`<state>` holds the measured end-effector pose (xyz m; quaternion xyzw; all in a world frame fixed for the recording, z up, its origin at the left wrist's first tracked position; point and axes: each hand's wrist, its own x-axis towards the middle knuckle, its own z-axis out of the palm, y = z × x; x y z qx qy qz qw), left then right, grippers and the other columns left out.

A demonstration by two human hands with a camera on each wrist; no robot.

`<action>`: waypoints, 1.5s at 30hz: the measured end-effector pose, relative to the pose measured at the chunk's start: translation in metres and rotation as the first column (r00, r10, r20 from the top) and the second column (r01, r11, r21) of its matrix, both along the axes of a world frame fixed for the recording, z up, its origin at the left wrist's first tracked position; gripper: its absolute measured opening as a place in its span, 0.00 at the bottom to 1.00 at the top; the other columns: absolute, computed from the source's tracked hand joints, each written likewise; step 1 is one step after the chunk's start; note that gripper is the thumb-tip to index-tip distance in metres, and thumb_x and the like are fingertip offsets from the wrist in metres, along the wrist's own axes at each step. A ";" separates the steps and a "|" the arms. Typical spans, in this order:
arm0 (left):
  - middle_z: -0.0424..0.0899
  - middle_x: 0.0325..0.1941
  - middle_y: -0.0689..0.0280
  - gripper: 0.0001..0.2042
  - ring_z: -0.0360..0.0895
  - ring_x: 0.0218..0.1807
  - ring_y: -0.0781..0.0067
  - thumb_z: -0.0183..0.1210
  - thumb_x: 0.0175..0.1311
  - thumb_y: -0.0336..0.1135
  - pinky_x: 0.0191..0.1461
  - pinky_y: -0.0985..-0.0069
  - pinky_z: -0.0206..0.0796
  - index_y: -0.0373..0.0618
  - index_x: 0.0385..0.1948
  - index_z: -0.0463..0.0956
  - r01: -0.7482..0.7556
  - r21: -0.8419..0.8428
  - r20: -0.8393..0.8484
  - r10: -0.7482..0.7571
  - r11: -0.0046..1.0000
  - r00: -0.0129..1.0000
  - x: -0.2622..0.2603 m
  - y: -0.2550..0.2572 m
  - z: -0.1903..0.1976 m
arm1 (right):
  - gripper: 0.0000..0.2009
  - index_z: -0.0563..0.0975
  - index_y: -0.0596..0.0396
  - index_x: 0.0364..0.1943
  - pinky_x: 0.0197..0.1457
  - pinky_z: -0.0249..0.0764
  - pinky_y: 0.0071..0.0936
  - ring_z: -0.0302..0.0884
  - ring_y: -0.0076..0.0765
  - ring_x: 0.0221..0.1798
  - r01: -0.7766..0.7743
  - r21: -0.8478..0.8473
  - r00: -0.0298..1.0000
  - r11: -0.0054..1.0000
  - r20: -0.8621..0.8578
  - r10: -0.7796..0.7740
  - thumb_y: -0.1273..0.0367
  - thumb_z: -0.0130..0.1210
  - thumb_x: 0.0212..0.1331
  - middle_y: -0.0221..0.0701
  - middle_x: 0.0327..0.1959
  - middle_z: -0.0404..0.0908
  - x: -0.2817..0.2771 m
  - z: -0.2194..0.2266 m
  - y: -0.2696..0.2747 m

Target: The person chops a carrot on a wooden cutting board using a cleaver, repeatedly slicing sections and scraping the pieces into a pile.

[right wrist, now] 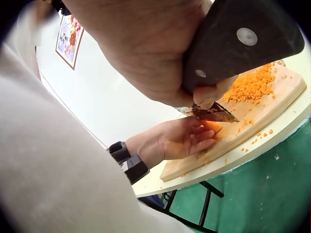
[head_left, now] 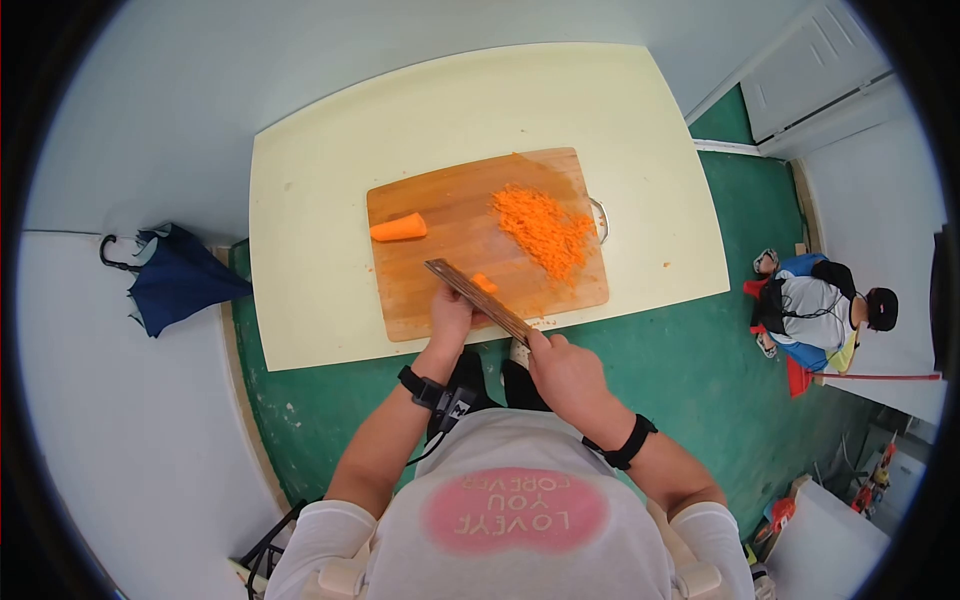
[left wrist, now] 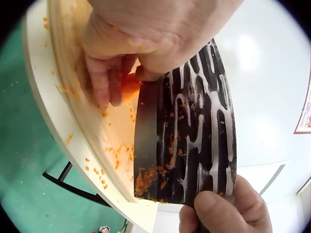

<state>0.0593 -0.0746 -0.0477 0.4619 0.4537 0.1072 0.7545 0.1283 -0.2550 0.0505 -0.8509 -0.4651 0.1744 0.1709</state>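
Note:
My right hand grips a cleaver by its dark, riveted handle. The cleaver's broad blade has a dark, wavy pattern with orange bits stuck to it. Fingers of my left hand hold a piece of carrot on the wooden cutting board, right beside the blade. From above, the blade partly hides that piece and my left fingers. A thicker length of carrot lies at the board's left edge. Finely chopped carrot is heaped on the right side.
The board rests on a pale yellow table, with carrot crumbs near its front edge. A metal handle sticks out at the board's right. A dark blue umbrella is at the left wall. Another person is off to the right.

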 end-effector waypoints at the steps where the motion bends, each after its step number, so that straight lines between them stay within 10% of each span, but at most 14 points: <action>1: 0.82 0.45 0.61 0.10 0.85 0.41 0.67 0.50 0.71 0.27 0.35 0.73 0.83 0.43 0.51 0.68 0.021 -0.001 -0.017 -0.021 1.000 1.000 0.000 0.001 0.002 | 0.08 0.73 0.54 0.40 0.23 0.74 0.41 0.77 0.46 0.22 -0.009 -0.018 1.000 1.000 0.029 0.009 0.68 0.54 0.58 0.37 0.23 0.75 -0.001 -0.001 0.001; 45: 0.84 0.37 0.61 0.08 0.83 0.34 0.70 0.45 0.72 0.25 0.30 0.77 0.77 0.42 0.46 0.71 -0.131 0.101 0.018 0.130 0.986 0.991 0.001 -0.013 0.008 | 0.15 0.74 0.58 0.42 0.23 0.72 0.29 0.80 0.32 0.21 -0.067 -0.094 0.965 0.993 0.246 0.088 0.71 0.57 0.48 0.33 0.22 0.78 -0.016 -0.021 0.019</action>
